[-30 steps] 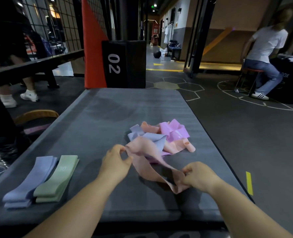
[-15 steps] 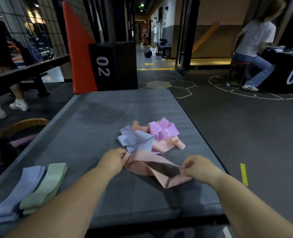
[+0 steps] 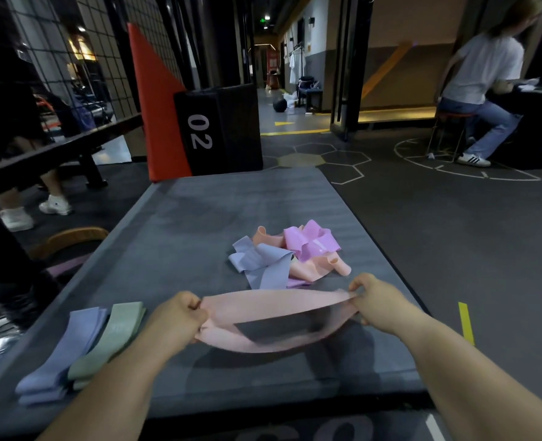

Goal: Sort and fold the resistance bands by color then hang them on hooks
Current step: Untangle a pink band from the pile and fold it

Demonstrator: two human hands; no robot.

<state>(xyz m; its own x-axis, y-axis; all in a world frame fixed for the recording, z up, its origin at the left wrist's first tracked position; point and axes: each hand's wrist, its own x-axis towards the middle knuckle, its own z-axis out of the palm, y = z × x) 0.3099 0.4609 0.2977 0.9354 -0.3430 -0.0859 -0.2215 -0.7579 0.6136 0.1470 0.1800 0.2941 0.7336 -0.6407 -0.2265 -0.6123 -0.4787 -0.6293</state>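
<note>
**Pink loop drawn crosswise, one end in each hand**

Grey mat (image 3: 199, 224) underfoot of it all. At its near left edge lie two finished bands, a folded lavender band (image 3: 63, 348) and a folded green band (image 3: 110, 335), side by side and touching, long axes running away from the person.

Next along, the left hand (image 3: 177, 319), fingers curled, pinches the left end of the pink band (image 3: 276, 302). The band hangs just above the mat as an open loop, upper strip taut and lower strip sagging, with mat showing through the gap. Its long axis runs straight across the body, left to right. At the far end the right hand (image 3: 379, 300) pinches the other end, thumb on top; the fingertips underneath are hidden.

Beyond the band, toward the middle of the mat, is the unsorted pile (image 3: 307, 246) of lavender, peach and purple; it sits near the right hand but is not touching the held band.

Judgement: the step in hand is flattening the loop before folding. Since the axis lies crosswise and each hand holds one end, the fold most likely calls for bringing end to end; neither hand is nearer the middle. The folded band would then go leftward beside the green one, the left hand being closer to that row. No hooks are in view. One risk is the slack lower strip twisting as the ends meet.
</note>
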